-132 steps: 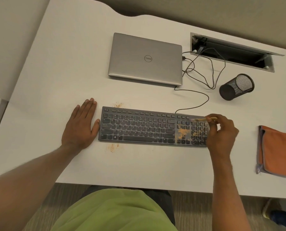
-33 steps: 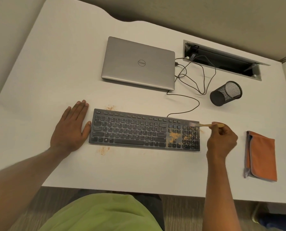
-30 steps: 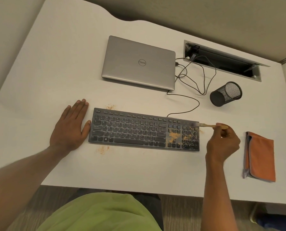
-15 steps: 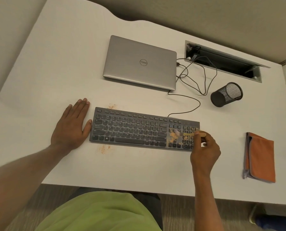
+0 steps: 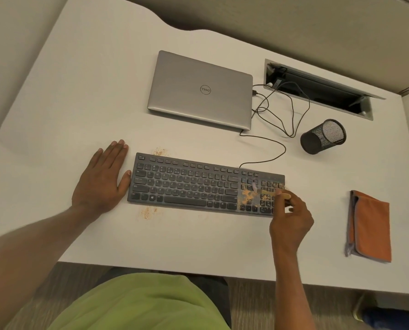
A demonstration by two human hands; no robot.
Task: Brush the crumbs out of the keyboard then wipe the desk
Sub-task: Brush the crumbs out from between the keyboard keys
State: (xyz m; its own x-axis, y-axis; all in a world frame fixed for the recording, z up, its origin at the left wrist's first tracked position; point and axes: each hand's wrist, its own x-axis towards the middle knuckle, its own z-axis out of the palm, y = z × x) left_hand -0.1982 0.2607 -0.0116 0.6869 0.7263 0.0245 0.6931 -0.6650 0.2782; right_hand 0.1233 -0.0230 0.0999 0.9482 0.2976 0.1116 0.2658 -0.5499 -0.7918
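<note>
— Crumbs (image 5: 247,196), orange, sat where?
— On the number pad of the dark grey keyboard (image 5: 186,184), frame right of centre, just left of the right hand (image 5: 291,219) pinching a wooden-handled brush (image 5: 266,192); left hand (image 5: 101,182) lay flat.

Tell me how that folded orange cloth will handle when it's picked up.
The orange cloth lies folded flat with soft layered edges, so it would probably droop and unfold if lifted by one corner. It looks thin, so likely light. Lying flat, it should not roll or tip.
</note>
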